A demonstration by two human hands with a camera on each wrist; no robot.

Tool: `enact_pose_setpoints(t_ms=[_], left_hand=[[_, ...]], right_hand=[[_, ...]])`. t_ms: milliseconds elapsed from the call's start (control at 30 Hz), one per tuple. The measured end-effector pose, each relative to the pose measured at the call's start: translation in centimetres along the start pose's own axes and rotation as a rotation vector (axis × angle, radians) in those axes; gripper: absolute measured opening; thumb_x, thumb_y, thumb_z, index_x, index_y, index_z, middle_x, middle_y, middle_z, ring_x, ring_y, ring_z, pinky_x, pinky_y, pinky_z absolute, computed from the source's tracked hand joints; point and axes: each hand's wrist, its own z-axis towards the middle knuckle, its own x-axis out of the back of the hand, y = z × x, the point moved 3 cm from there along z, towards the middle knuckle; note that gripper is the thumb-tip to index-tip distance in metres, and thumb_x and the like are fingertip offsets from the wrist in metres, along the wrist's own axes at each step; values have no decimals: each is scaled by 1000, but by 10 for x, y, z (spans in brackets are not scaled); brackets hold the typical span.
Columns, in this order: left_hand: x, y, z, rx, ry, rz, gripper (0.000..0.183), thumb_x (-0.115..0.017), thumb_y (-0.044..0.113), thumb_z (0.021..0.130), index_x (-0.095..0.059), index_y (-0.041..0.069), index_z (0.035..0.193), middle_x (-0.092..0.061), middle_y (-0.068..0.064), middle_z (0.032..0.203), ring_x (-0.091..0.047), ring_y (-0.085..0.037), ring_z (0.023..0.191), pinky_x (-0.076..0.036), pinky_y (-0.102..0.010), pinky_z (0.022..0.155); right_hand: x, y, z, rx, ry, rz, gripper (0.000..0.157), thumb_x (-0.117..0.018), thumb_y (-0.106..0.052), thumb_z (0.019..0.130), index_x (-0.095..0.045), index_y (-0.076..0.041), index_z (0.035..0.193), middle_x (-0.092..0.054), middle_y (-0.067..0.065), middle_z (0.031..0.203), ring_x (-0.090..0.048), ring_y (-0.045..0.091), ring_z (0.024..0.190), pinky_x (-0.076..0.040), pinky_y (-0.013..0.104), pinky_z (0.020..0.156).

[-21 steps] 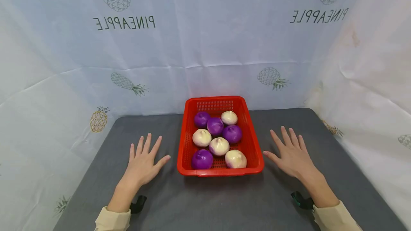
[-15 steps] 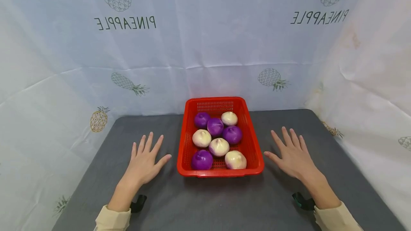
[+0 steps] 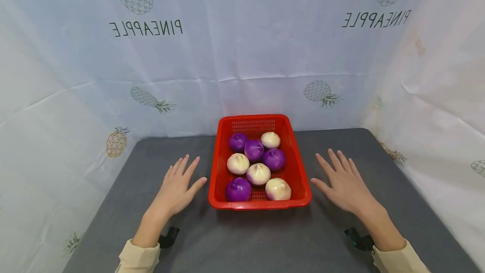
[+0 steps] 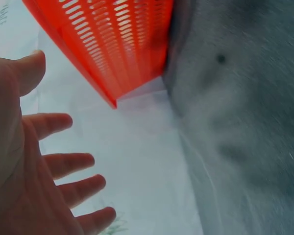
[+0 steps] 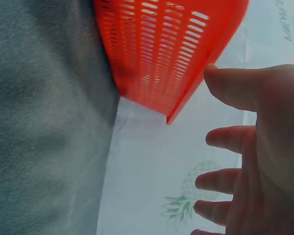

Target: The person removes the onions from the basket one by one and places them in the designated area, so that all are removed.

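Note:
A red plastic basket (image 3: 260, 205) with slotted walls stands in the middle of the table. Several onion-shaped pieces with small pointed tips lie in it, some glossy purple (image 3: 238, 189), others cream (image 3: 259, 174) with purple tinges. On the basket's left, my left hand (image 3: 175, 193) hovers with spread fingers, its thumb nearest the wall. My right hand (image 3: 346, 186) is held likewise on the other side, its thumb close to the rim. Both hands hold nothing. In the wrist views, the basket's side walls (image 4: 112, 49) show beyond each palm, apart from the fingers.
The table (image 3: 261, 243) has a dark grey cover. White cloth (image 3: 242, 54) with pineapple prints hangs behind it and on both sides. A dark strap (image 3: 169, 237) sits at the left wrist, and another dark strap (image 3: 359, 239) at the right.
My left hand has moved right, closer to the basket, and turned a little. The right hand's fingers have shifted slightly left. The basket and its contents have stayed in place.

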Motion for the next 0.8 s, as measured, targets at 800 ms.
enact_pose_setpoints(t_ms=[800], left_hand=[[-17,20,28,-46,-4,-437,62,-62,41,100,-42,18,155,-44,-10,152,-46,-33,135,-49,-60,101]], right_hand=[[32,-39,23,137,29,68,74,-69,-36,95,-39,-6,156,-29,24,161,-26,47,146,-34,70,108]])
